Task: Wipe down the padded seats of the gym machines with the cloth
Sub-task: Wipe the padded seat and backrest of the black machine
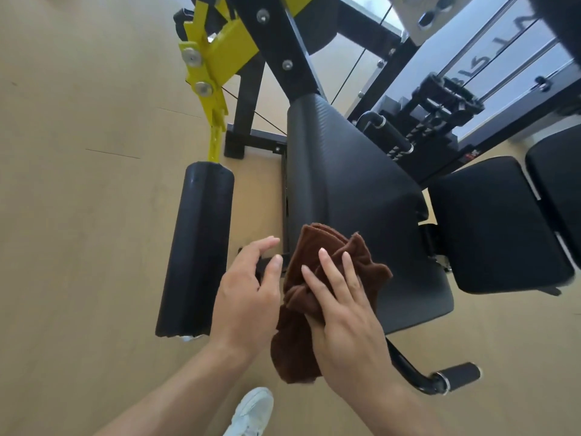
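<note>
A: Where's the crumpled brown terry cloth (317,278)?

B: Under the right hand (342,313), on the near corner of the long black padded seat (352,184) with its finely ribbed vinyl cover. The fingers lie straight and spread on top of the cloth, pressing it flat; the thumb side is tucked under a fold, so I cannot tell whether it pinches anything. A tail of the cloth hangs off the seat edge below the palm.

A: And the other hand?

B: The left hand (248,294) sits just beside the cloth, on the side away from the seat, fingers loosely bent and holding nothing. Its thumb nearly touches the cloth's edge.

A: What surrounds the grip?

B: Out past the left hand stands a black foam roller pad (198,247) on a yellow steel lever arm (213,67). Beyond the right hand's fingertips the seat runs up to the black machine frame (283,42). To the far side of the right hand is a second square black cushion (496,225), and below the wrist a curved black handle with a rubber grip (459,376). A white sneaker (251,413) shows on the tan floor (78,184) between the forearms.
</note>
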`<state>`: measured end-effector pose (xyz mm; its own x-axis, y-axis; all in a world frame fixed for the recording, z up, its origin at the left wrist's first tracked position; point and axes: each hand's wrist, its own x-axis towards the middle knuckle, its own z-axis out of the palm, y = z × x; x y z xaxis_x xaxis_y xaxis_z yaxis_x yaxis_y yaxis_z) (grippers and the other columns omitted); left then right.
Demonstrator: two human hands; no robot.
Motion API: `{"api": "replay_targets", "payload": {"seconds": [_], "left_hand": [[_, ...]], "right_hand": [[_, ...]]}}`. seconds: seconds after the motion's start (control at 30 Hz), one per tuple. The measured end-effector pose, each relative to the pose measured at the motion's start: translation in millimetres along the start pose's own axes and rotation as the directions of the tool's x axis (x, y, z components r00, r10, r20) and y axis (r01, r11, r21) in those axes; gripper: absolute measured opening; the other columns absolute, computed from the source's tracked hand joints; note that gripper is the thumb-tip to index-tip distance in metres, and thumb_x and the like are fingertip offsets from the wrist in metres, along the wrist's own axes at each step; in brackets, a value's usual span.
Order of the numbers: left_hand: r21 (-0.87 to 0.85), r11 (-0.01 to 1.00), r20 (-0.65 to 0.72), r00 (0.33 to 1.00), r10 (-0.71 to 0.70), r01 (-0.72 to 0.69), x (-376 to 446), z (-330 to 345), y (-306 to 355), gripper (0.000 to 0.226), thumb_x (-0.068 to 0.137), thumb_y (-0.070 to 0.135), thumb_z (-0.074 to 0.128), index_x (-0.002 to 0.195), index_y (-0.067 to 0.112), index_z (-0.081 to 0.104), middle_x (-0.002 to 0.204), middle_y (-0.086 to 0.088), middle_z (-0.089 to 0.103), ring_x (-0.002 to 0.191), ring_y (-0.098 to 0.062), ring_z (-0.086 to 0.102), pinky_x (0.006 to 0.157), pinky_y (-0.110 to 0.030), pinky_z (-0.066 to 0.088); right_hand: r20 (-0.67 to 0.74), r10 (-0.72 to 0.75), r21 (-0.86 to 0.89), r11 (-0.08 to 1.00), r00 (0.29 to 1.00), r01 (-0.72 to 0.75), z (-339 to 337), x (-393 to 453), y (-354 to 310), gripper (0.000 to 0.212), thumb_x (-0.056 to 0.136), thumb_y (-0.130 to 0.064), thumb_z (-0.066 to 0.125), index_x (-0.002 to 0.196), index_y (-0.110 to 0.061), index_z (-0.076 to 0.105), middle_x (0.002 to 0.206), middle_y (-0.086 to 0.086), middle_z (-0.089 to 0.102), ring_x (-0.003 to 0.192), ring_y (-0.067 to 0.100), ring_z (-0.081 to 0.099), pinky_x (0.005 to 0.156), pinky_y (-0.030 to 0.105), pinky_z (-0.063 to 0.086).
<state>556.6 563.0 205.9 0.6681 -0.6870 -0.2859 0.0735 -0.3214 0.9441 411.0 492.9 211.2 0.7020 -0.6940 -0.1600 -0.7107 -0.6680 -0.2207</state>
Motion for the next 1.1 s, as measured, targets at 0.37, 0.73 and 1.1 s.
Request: {"api": "replay_targets", "payload": {"seconds": [0.37, 0.73, 1.1], "left_hand": [[-0.059, 0.998, 0.065, 0.998, -0.009, 0.012, 67.5, 16.3, 21.2, 0.042, 0.102, 0.038, 0.05, 0.144, 0.04, 0.044, 0.136, 0.015, 0.058, 0.126, -0.008, 0.055, 0.108, -0.045, 0.049], [0.079, 0.996, 0.168, 0.984, -0.056, 0.043, 30.8, 71.1, 2.3, 0.085, 0.091, 0.065, 0.051, 0.154, 0.053, -0.004, 0.161, 0.038, -0.011, 0.149, 0.012, -0.004, 0.122, -0.023, 0.009], [0.158, 0.986, 0.18, 0.98, -0.088, 0.059, 38.3, 56.4, 5.3, 0.094, 0.08, 0.07, 0.063, 0.151, 0.059, 0.002, 0.155, 0.048, -0.005, 0.147, 0.014, 0.005, 0.123, -0.025, 0.018]], "right_hand": [[-0.16, 0.169, 0.148, 0.978, 0.973, -0.145, -28.0, 201.0, -5.6, 0.051, 0.109, -0.04, 0.032, 0.159, -0.031, 0.027, 0.171, -0.005, 0.013, 0.158, 0.024, -0.002, 0.128, 0.047, -0.001], [-0.219, 0.146, 0.018, 0.989, 0.965, -0.145, -44.3, 330.5, -10.2, 0.049, 0.106, -0.03, 0.037, 0.155, -0.025, 0.036, 0.168, 0.001, 0.023, 0.156, 0.038, 0.009, 0.126, 0.054, 0.014], [-0.172, 0.217, -0.033, 0.974, 0.961, -0.226, -61.1, 396.9, -18.5, 0.045, 0.091, -0.036, 0.053, 0.136, -0.033, 0.054, 0.152, 0.003, 0.043, 0.145, 0.035, 0.031, 0.115, 0.063, 0.028]]}}
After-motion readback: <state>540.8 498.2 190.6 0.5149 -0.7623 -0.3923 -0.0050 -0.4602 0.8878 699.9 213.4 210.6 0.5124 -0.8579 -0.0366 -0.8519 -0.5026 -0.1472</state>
